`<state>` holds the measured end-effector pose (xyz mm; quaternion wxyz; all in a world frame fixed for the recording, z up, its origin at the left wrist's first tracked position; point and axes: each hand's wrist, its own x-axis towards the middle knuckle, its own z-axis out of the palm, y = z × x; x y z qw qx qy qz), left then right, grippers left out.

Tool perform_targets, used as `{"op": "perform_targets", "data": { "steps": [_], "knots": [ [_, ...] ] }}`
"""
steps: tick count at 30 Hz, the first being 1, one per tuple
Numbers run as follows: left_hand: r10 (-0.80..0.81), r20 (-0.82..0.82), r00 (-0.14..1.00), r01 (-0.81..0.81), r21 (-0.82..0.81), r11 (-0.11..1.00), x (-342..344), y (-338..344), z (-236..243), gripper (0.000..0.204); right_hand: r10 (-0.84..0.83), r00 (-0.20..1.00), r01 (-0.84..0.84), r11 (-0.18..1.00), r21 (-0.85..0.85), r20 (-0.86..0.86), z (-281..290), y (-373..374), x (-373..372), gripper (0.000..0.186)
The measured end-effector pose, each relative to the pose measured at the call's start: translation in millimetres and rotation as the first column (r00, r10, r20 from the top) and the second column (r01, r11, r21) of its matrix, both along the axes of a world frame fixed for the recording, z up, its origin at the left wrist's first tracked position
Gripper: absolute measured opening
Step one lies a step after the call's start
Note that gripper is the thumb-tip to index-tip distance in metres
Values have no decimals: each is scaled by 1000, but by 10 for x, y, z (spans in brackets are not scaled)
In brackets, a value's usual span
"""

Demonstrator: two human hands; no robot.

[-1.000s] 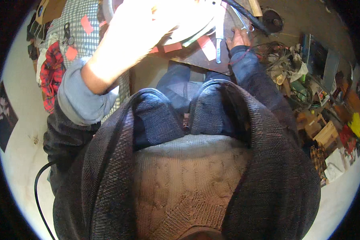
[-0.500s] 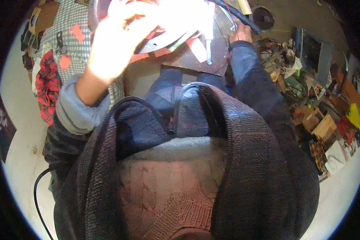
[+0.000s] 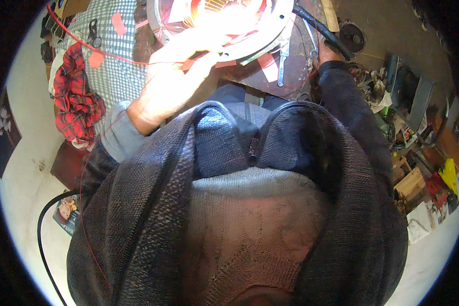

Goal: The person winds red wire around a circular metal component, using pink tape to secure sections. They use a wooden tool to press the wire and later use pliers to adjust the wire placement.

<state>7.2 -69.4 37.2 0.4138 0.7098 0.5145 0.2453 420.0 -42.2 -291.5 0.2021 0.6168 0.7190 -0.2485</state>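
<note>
A round metal stator (image 3: pixel 229 53) with copper windings stands at the top middle, its centre washed out by glare. My left hand (image 3: pixel 171 84) is at its near left rim, thumb and fingers closed around a red wire (image 3: pixel 115 54). This wire curves up from the hand to the upper left. Glare blurs the fingertips. My right hand (image 3: pixel 329 52) is to the right of the stator, beside a thick black cable (image 3: pixel 324 31); its fingers are mostly hidden. Between the hands lies a slim knife-like tool (image 3: pixel 281 71) with a pale handle.
The dark worktop (image 3: pixel 293 89) ends close to my knees. To the left are a checkered cloth (image 3: pixel 117 76) with pink scraps and a red plaid cloth (image 3: pixel 79 99). Clutter, including a wooden box (image 3: pixel 412 183), fills the floor at right. A black cord (image 3: pixel 40 229) hangs at left.
The view has shifted, bringing more of the stator into sight. My left hand has come lower and nearer me, and the red wire now arcs away from it. My right hand's fingers are more hidden.
</note>
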Motion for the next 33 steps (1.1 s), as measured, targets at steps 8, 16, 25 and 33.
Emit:
{"op": "perform_targets", "data": {
  "steps": [8,16,25,33],
  "knots": [
    [-100,25,995,98,62,993,-106,0,-122,24,-605,770,390,699,-600,-204,744,134,69,21],
    [-296,-34,955,297,72,952,-242,373,-63,36,-274,889,35,840,-541,-368,1606,292,459,47],
    [-521,15,853,521,20,853,-161,1262,69,23,186,950,-180,983,48,-251,4318,333,701,58],
    [-611,142,779,622,-51,781,-159,1372,120,32,748,664,-730,646,224,9,4581,898,-583,58]
  ]
}}
